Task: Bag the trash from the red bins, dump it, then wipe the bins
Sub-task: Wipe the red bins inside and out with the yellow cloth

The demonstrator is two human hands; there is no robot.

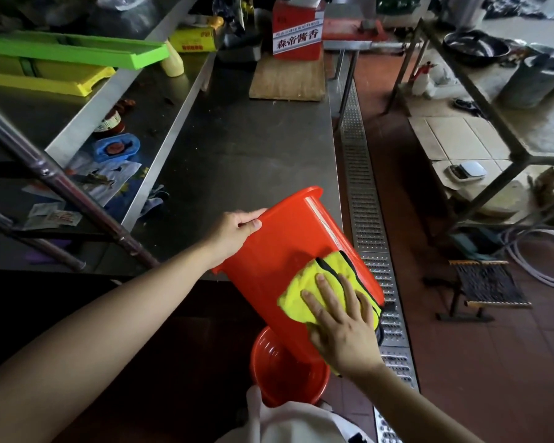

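A red bin (288, 247) is held tilted over the steel table's (243, 148) near edge by the left hand (234, 233), fingers curled on its base. A yellow cloth (330, 286) is pressed against its side by the right hand (341, 324), fingers spread flat.

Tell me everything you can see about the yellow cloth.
The yellow cloth looks like soft, fuzzy microfibre with dark edging. It lies crumpled and flattened against the outer side of the tilted red bin, pressed there by the right hand with fingers spread over it. The left hand steadies the bin's rim.
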